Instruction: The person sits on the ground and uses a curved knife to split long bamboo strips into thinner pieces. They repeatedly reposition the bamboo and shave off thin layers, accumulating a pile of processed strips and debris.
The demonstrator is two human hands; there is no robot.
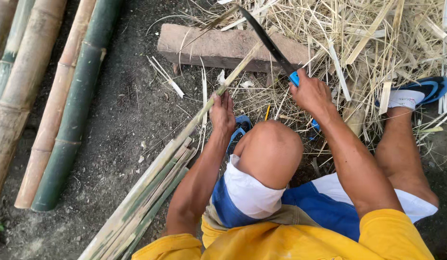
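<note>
On the dark dirt ground, a person sits low with one knee (270, 149) up in the middle. The left hand (222, 113) has its fingers curled around a long thin bamboo strip (204, 107). The strip runs from the pile of strips (146, 197) near the person's left side, up through that hand, and its far end rests on a wooden block (218, 47). The right hand (311, 94) is closed tight on the blue handle (294, 77) of a long dark knife (264, 39). The blade points far and to the left, and it crosses the strip just over the block.

The knife looks sharp, and the left hand is near it on the same strip. If the blade slides down along the strip, it may run toward those fingers. If the strip bends or rolls on the block, the cut may go crooked and the strip may split the wrong way. The bare knee is close under both hands, so a slip to the near side may hurt it too.

To the right, a foot in a blue sandal (425, 90) rests among a big heap of dry pale shavings (377, 33). The shavings look slippery underfoot. Thick bamboo poles (64, 125), green and tan, lie well apart on the far left.
</note>
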